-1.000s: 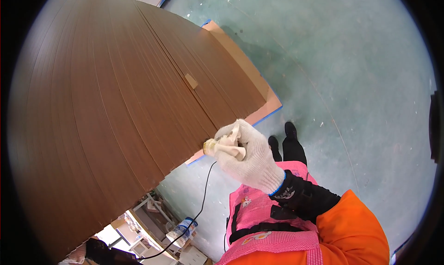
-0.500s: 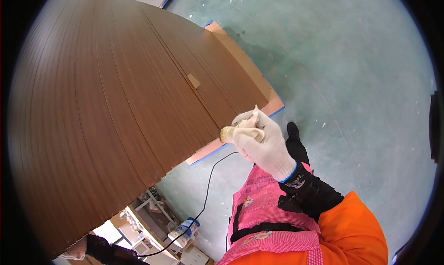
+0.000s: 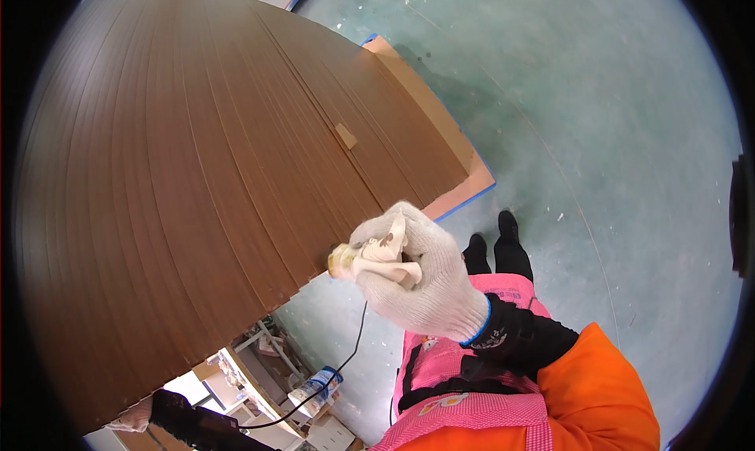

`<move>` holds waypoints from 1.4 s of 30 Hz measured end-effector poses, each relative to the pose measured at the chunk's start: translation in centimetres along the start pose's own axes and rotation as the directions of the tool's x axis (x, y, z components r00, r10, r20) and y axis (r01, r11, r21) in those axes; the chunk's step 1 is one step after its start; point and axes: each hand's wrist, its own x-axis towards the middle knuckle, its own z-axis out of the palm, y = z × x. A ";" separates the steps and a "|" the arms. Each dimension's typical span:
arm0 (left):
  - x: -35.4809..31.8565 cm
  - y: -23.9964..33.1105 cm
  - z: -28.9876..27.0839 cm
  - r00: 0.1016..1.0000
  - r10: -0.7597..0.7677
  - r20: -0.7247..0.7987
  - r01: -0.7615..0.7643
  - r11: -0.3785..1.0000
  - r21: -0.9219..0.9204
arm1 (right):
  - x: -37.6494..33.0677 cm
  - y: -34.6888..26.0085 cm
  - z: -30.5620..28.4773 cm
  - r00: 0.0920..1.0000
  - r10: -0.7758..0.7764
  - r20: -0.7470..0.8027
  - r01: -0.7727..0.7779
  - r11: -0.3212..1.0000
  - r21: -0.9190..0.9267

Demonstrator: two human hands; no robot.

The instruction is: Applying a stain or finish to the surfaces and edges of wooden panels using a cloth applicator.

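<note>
My right hand (image 3: 421, 282), in a white knitted glove, is closed round a bunched white cloth (image 3: 391, 254). The cloth's front end is stained yellow-brown and sits at the near edge of a large brown wood-grain board (image 3: 197, 136); whether it touches the edge I cannot tell. Grooves run the length of the board. At the lower left, my left hand (image 3: 134, 416) is at the board's edge, also gloved, its fingers mostly hidden by the board. A small tan patch (image 3: 346, 136) shows on the board's surface.
Beneath the board lies a tan sheet (image 3: 464, 185) with blue edging. A black cable (image 3: 358, 337) runs from my left sleeve. Below the board are a cluttered shelf unit (image 3: 252, 388) and a blue-and-white container (image 3: 318, 390). Greenish floor (image 3: 613, 136) spreads to the right.
My right hand has moved left and a little nearer along the board's edge, with the cloth still in it. The left hand stays at the edge. The view has shifted slightly.
</note>
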 end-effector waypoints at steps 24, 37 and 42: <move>1.1 0.3 -0.2 0.986 -0.120 0.117 0.099 0.981 0.168 | 0.1 4.8 -5.2 0.929 -0.340 0.148 0.361 0.742 -0.564; 1.4 8.5 -1.9 0.980 -0.135 0.144 0.096 0.963 0.251 | -0.4 14.1 -11.2 0.893 0.330 -0.304 -0.200 0.899 0.389; 1.9 9.7 -2.1 0.961 -0.235 0.143 0.216 0.967 0.131 | -0.6 14.7 -6.8 0.846 0.400 -0.352 -0.285 0.898 0.336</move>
